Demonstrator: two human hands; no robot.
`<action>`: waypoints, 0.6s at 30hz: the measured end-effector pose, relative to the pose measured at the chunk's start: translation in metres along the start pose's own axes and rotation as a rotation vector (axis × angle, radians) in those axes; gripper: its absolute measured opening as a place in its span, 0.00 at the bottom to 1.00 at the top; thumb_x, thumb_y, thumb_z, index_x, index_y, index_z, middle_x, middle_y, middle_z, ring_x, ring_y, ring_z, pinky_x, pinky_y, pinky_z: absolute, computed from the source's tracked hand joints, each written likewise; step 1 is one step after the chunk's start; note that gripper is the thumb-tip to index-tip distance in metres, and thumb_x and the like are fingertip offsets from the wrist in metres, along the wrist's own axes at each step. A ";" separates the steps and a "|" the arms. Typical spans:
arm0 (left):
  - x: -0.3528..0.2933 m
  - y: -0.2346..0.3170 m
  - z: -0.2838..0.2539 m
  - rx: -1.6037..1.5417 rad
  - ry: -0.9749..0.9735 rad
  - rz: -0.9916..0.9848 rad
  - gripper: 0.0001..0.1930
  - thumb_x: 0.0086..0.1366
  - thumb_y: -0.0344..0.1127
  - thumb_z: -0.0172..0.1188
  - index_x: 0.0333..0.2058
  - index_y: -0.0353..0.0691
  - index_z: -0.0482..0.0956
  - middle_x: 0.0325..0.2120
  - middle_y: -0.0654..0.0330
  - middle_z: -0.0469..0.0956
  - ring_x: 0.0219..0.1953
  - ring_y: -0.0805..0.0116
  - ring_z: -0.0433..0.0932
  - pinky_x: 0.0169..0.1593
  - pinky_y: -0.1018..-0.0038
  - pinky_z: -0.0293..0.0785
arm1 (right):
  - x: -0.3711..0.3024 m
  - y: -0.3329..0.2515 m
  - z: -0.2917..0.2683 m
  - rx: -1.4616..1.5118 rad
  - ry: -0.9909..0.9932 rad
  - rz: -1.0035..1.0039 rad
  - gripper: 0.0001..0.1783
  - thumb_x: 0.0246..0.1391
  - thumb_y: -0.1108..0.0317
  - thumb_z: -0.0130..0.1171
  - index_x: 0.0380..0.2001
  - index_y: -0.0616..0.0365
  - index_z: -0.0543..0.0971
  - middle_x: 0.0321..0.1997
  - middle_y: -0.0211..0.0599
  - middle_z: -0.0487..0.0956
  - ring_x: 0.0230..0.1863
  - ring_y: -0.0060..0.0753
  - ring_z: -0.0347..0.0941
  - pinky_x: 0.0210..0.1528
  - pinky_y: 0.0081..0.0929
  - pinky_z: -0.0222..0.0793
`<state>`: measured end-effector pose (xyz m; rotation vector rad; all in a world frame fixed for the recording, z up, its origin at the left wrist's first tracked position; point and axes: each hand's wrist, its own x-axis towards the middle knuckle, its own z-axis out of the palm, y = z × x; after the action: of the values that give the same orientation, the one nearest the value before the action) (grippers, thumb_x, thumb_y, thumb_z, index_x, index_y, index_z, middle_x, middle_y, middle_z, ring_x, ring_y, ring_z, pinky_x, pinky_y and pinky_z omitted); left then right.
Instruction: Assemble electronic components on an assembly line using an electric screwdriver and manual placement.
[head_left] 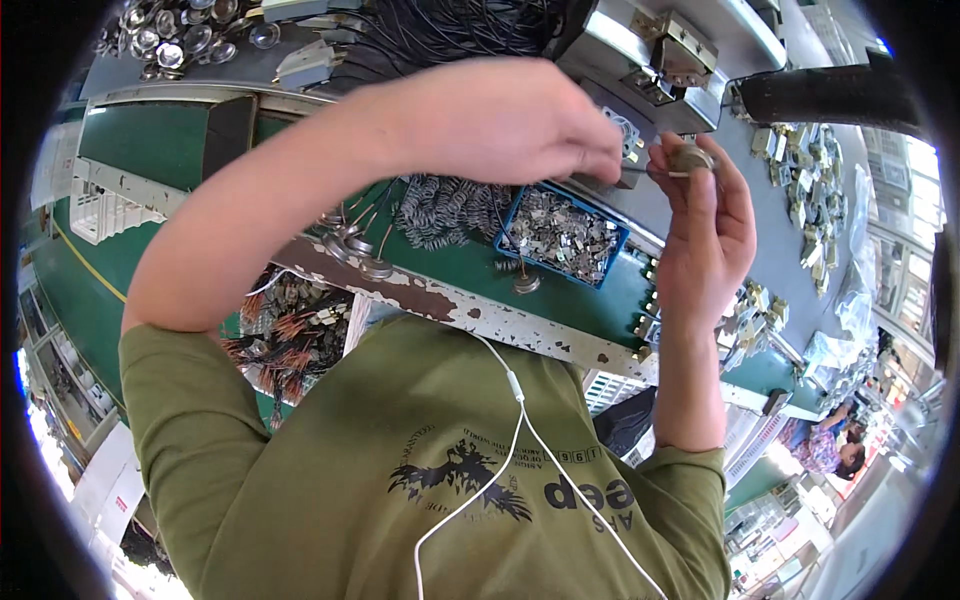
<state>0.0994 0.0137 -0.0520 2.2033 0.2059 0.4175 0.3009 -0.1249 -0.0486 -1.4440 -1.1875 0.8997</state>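
Note:
My right hand [708, 225] is raised at the right of the bench, thumb and fingers closed around a round metal cap [690, 158]. My left hand [530, 125] reaches across from the left, its fingers pinched together just left of that cap. Whatever the left fingertips hold, if anything, is too small to make out. Below the left hand is a blue tray [614, 262] full of small metal pieces. Coil springs [445, 212] lie heaped beside the tray. A round metal part with a wire [526, 284] rests at the tray's near side.
A metal machine fixture [684, 52] stands behind my right hand, with a dark bar [830, 98] to its right. Black cables [440, 35] and shiny round caps [185, 38] are piled at the back. Small metal parts [808, 185] lie at the right. Another person [825, 448] is farther off.

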 end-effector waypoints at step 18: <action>-0.007 0.009 0.003 0.609 0.180 0.162 0.09 0.65 0.40 0.64 0.36 0.42 0.77 0.26 0.60 0.80 0.37 0.58 0.83 0.41 0.62 0.79 | -0.011 -0.015 -0.002 -0.111 -0.184 0.038 0.20 0.67 0.76 0.60 0.60 0.65 0.78 0.45 0.35 0.83 0.46 0.23 0.80 0.50 0.22 0.76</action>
<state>0.0945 0.0036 -0.0480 2.7910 0.2802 0.7174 0.2971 -0.1366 -0.0338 -1.5015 -1.3679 1.0243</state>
